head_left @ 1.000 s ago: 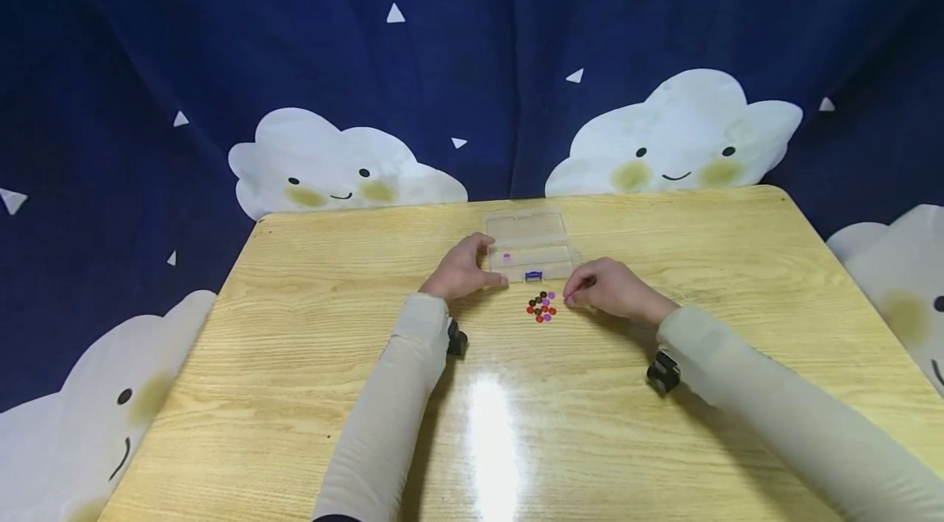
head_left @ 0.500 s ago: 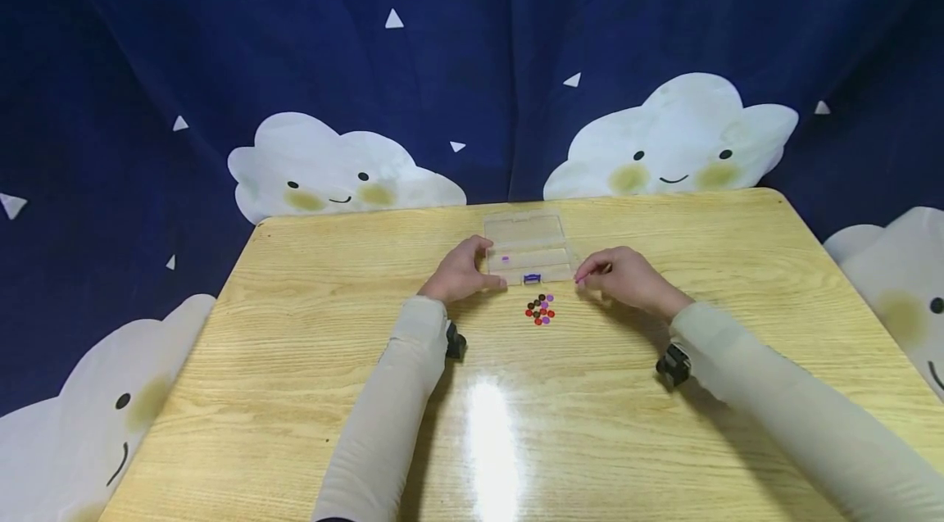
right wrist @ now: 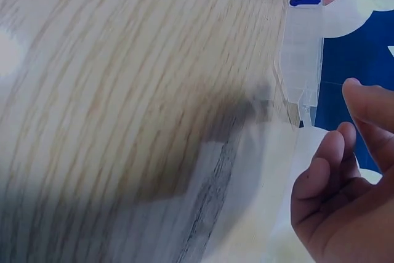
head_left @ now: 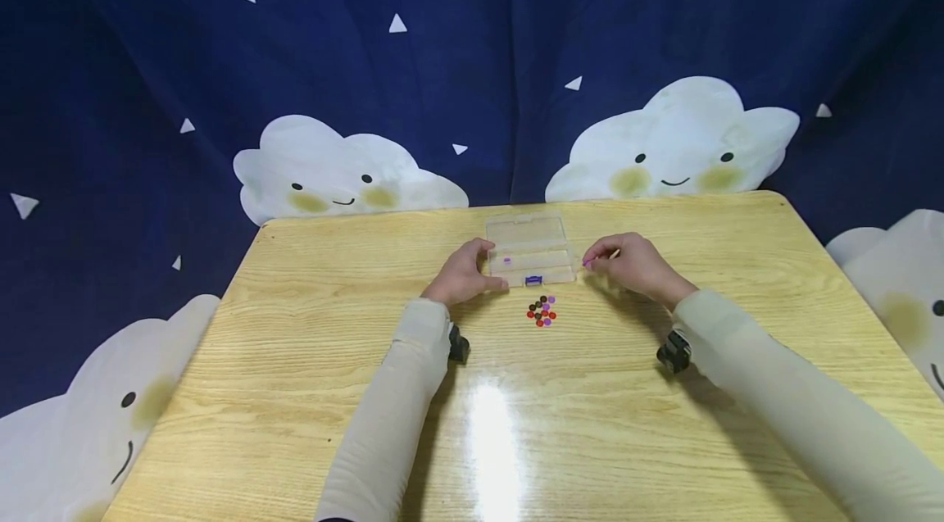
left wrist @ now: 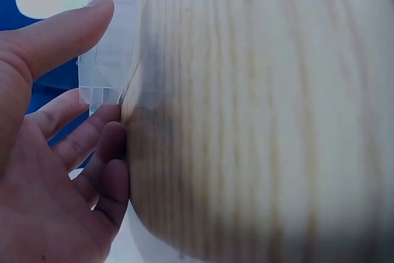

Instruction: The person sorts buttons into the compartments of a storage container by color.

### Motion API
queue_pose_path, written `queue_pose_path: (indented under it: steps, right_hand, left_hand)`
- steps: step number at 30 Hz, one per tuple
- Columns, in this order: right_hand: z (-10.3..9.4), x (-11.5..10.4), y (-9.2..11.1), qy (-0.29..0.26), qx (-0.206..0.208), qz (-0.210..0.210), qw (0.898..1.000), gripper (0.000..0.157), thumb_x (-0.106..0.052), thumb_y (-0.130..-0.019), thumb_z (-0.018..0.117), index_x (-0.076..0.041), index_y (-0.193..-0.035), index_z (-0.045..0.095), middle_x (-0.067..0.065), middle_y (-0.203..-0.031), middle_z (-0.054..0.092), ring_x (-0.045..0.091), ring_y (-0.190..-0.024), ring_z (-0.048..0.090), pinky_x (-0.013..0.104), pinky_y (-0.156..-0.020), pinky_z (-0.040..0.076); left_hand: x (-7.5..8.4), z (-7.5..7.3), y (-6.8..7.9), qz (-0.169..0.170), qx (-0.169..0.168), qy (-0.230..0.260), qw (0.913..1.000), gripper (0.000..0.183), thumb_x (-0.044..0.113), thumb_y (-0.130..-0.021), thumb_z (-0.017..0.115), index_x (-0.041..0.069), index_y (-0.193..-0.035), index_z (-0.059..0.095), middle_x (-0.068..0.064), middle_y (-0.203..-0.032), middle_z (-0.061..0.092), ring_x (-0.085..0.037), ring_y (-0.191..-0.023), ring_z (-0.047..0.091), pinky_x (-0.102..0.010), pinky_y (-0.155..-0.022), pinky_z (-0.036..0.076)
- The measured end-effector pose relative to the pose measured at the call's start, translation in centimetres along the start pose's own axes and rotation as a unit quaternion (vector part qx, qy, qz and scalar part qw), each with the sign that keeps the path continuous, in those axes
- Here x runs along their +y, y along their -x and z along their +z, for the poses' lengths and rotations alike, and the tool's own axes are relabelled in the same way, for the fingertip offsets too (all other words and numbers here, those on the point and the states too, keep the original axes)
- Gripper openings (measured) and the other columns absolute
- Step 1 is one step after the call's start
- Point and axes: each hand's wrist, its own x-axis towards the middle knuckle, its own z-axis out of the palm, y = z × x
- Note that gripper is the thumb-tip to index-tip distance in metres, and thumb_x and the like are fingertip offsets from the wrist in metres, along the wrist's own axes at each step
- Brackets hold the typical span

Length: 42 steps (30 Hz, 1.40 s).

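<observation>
A clear plastic box [head_left: 531, 265] with a blue latch [head_left: 533, 281] lies on the table, its lid folded back. My left hand [head_left: 463, 272] grips the box's left end, thumb at the front and fingers at the side and behind. One purple piece [head_left: 506, 261] is in the box. Right of the box, my right hand [head_left: 630, 266] pinches a small purple disc [head_left: 587, 262] between thumb and fingertips; in the right wrist view the disc is hidden. A faint thin line runs there between the box and the fingertip [right wrist: 352, 84].
In front of the box lies a cluster of small round button-like discs [head_left: 544, 313] in red, dark brown and purple. The wooden table [head_left: 295, 391] ends at a dark blue curtain [head_left: 472, 55] with white clouds.
My right hand has moved from beside the discs, away from me and to the right, carrying the purple disc past the box's right end. The left hand stays on the box.
</observation>
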Motion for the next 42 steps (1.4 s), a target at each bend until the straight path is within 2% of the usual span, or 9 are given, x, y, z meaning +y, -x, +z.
queue_pose_path:
  steps: [13, 22, 27, 42]
  right_hand:
    - [-0.6, 0.0, -0.5, -0.013, -0.001, 0.011, 1.0, 0.018, -0.013, -0.098, 0.06, -0.003, -0.106, 0.072, 0.019, -0.102, 0.066, 0.03, -0.081, 0.061, 0.031, -0.066, 0.049]
    - [-0.7, -0.5, -1.2, 0.003, 0.014, 0.0, 1.0, 0.018, -0.015, -0.097, 0.06, -0.004, -0.105, 0.072, 0.01, -0.098, 0.066, 0.021, -0.086, 0.055, 0.03, -0.071, 0.045]
    - [-0.7, -1.2, -1.8, 0.016, 0.024, -0.012, 1.0, 0.018, -0.015, -0.097, 0.061, -0.004, -0.104, 0.073, 0.009, -0.096, 0.068, 0.021, -0.089, 0.056, 0.032, -0.075, 0.044]
    - [-0.4, -3.6, -3.4, 0.016, 0.028, -0.028, 0.999, 0.017, -0.013, -0.095, 0.062, -0.003, -0.102, 0.074, 0.01, -0.095, 0.07, 0.02, -0.087, 0.057, 0.03, -0.075, 0.044]
  left_hand:
    - [-0.1, 0.1, 0.0, -0.006, 0.006, 0.009, 0.9999, 0.078, 0.025, -0.081, 0.083, 0.014, -0.148, 0.044, -0.01, -0.145, 0.051, -0.029, -0.136, 0.046, -0.045, -0.115, 0.037]
    - [0.1, 0.1, 0.0, -0.009, 0.005, 0.011, 0.9999, 0.077, 0.024, -0.081, 0.083, 0.015, -0.147, 0.045, -0.01, -0.145, 0.052, -0.028, -0.135, 0.047, -0.044, -0.114, 0.038]
    - [-0.1, 0.1, 0.0, -0.007, 0.006, 0.01, 0.9999, 0.077, 0.025, -0.081, 0.083, 0.015, -0.147, 0.045, -0.01, -0.145, 0.052, -0.028, -0.133, 0.048, -0.044, -0.113, 0.039]
    - [0.1, -0.1, 0.2, -0.01, -0.003, 0.012, 0.9999, 0.077, 0.024, -0.082, 0.082, 0.015, -0.148, 0.043, -0.01, -0.146, 0.051, -0.029, -0.136, 0.047, -0.045, -0.114, 0.038]
